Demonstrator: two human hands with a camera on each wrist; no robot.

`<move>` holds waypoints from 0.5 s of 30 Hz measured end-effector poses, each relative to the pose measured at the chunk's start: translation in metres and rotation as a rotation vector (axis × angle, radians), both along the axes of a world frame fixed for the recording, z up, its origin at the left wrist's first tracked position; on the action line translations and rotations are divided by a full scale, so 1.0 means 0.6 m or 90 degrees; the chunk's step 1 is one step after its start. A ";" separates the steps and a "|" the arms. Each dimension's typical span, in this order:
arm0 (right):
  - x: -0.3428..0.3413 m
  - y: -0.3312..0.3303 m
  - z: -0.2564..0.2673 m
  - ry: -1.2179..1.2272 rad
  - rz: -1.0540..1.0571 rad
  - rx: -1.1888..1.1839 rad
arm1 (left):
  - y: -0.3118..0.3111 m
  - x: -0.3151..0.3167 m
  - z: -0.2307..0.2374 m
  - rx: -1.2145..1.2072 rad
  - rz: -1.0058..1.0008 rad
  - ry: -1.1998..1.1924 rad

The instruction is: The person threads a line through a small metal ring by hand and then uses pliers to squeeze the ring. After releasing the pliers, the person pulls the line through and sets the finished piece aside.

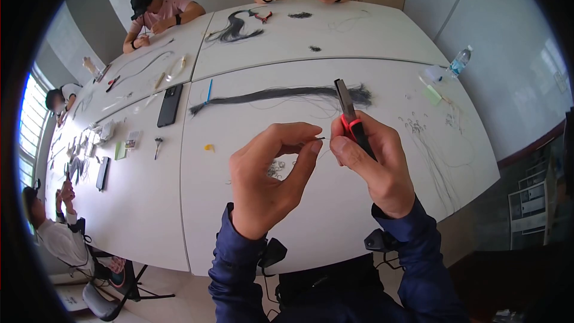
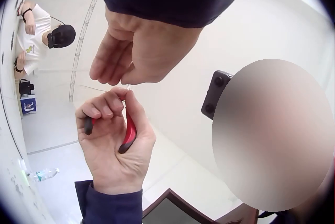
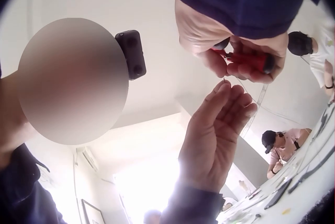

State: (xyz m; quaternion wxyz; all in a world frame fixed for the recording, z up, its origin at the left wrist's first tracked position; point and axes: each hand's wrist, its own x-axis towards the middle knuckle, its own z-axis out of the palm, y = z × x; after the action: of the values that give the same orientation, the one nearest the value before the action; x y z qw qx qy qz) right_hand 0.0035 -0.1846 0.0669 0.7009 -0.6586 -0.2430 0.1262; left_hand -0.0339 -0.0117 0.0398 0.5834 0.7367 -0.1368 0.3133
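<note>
My left hand [image 1: 269, 173] pinches a tiny, thin wire-like piece [image 1: 323, 138] between thumb and forefinger, its end sticking out to the right. Close beside it, my right hand [image 1: 382, 161] grips pliers [image 1: 345, 101] with red and black handles, their dark metal nose pointing up and away from me. The thumb and fingertips of that hand come right up to the thin piece, and a fine thread hangs near them. In the left wrist view the red handles [image 2: 130, 130] lie in the right palm. Small metal bits [image 1: 276, 169] lie on the table behind the left hand.
A long bundle of dark strands [image 1: 269, 93] lies across the white table [image 1: 239, 245], with a blue tie [image 1: 209, 91] at its left end. Loose strands [image 1: 439, 170] spread at right, near a water bottle [image 1: 460, 61]. Phones [image 1: 170, 106] lie left. Several other people sit around the table.
</note>
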 end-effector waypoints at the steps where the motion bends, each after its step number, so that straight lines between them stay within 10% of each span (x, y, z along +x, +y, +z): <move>1: -0.001 0.000 0.002 0.000 -0.002 0.002 | 0.000 0.000 0.000 0.002 -0.009 0.002; 15: -0.011 0.005 -0.003 -0.069 -0.021 -0.039 | -0.004 -0.007 0.002 -0.040 -0.029 0.060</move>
State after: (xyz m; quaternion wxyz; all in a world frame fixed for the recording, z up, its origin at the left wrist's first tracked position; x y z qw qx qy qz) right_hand -0.0029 -0.1816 0.0653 0.6683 -0.6894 -0.2657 0.0866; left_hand -0.0382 -0.0143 0.0411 0.6188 0.7287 -0.1160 0.2694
